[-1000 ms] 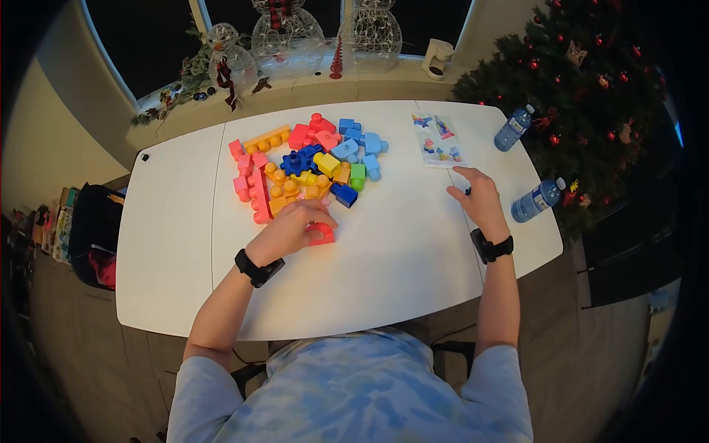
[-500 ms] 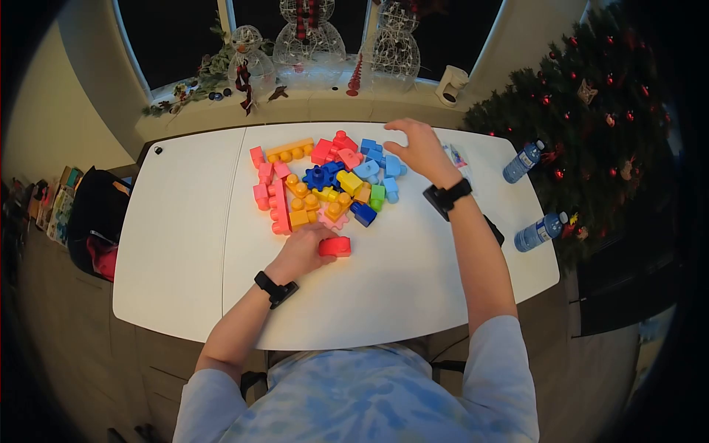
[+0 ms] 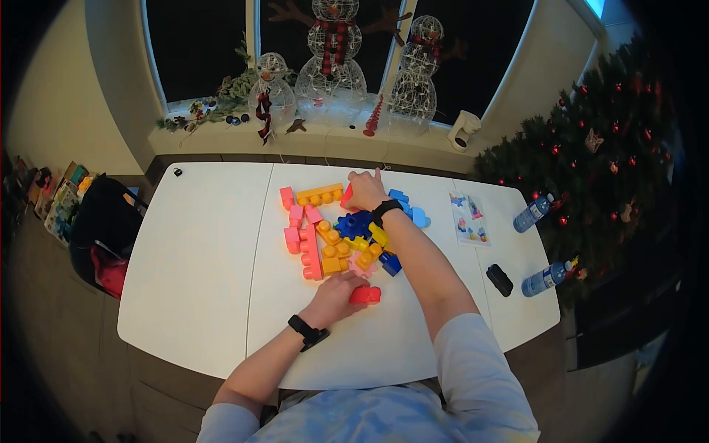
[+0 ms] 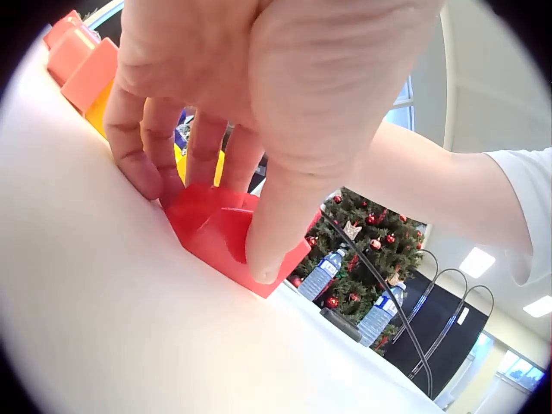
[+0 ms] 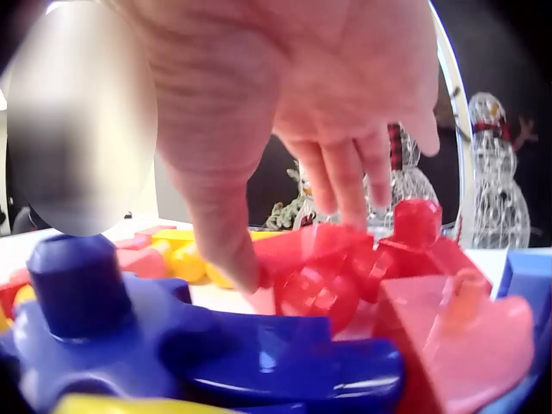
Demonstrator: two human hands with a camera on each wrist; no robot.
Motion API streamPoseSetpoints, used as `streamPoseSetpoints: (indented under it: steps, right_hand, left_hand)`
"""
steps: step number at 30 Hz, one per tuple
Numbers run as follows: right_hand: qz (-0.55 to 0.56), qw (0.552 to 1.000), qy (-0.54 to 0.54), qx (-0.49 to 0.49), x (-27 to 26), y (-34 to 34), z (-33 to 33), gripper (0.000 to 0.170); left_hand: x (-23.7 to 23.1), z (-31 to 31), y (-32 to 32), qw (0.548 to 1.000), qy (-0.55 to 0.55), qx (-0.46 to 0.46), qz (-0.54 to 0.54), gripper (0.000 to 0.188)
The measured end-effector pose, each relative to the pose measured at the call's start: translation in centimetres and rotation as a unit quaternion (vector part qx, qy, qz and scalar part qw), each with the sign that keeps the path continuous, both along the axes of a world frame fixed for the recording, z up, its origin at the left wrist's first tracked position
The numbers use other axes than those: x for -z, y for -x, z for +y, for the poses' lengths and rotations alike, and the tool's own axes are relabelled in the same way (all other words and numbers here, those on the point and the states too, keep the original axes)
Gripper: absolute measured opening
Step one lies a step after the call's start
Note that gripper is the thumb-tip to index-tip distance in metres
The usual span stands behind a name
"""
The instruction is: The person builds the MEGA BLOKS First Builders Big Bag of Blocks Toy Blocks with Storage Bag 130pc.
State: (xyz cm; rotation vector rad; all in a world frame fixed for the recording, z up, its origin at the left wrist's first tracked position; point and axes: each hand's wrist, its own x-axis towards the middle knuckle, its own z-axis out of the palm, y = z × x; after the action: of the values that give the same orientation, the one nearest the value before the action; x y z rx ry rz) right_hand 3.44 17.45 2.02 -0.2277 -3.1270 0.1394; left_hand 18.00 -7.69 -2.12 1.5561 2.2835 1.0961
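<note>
Leftmost on the white bench (image 3: 207, 280), a long coral brick (image 3: 311, 252) and, farther back, a long orange brick (image 3: 320, 195) lie on their sides, which probably keeps them from rolling and leaves their knobs easy to see.

The person's left hand (image 3: 334, 301) rests at the near edge of the pile, fingers curled behind a red arched block (image 4: 211, 237) and thumb pressed on its front. The block sits on the bench, so the grip seems meant to steady it rather than carry its weight.

At the middle of the pile lies a dark blue gear (image 3: 354, 224). Beyond it the right hand (image 3: 365, 190) reaches down from above, presumably to clear the crowded neighbours. Its thumb is at the side of a red knobbed block (image 5: 319, 289), fingers lowered behind; I cannot tell whether they grasp it.

To the right, a picture sheet (image 3: 470, 219) lies flat, apart from the blocks, likely for easy viewing. A black case (image 3: 500, 280) and two water bottles (image 3: 533, 213) keep to the right side, out of the hands' way.
</note>
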Motion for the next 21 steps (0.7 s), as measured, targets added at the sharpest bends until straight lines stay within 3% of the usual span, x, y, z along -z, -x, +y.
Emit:
streamPoseSetpoints:
  steps: [3,5,9,11,13,17,19,21]
  right_hand:
    - [0.066,0.997,0.040,-0.005,-2.4,-2.0,-0.3,0.071]
    - [0.150,0.973,0.172,-0.030,-5.4,-4.6,0.2,0.066]
    - [0.047,0.982,0.184,-0.007,-9.1,-12.9,2.0,0.046]
    - [-0.002,0.984,0.176,-0.014,-8.1,-17.9,2.4,0.047]
    - [-0.115,0.976,0.178,0.045,-6.8,-22.1,1.3,0.049]
    - [-0.055,0.988,0.146,0.008,-2.0,-27.0,-1.4,0.055]
    - [-0.096,0.980,0.171,0.017,-1.5,-27.9,-1.7,0.058]
    - [-0.047,0.974,0.216,-0.039,-0.8,-28.7,-1.7,0.056]
  left_hand:
    - [-0.1,0.0,-0.2,1.000,0.004,0.002,-0.023,0.039]
    - [-0.1,0.0,-0.1,0.999,-0.002,0.004,-0.032,0.038]
    - [0.2,0.0,-0.3,1.000,-0.004,0.004,-0.013,0.036]
    - [0.0,0.1,-0.2,1.000,-0.008,0.000,-0.015,0.035]
    - [-0.3,0.0,-0.4,1.000,-0.007,0.003,-0.012,0.035]
    - [-0.3,0.7,-0.9,1.000,0.016,-0.003,0.009,0.035]
    - [-0.4,0.8,-1.3,1.000,0.027,-0.002,0.013,0.036]
    - [-0.9,0.8,-1.7,0.999,0.046,-0.016,0.000,0.037]
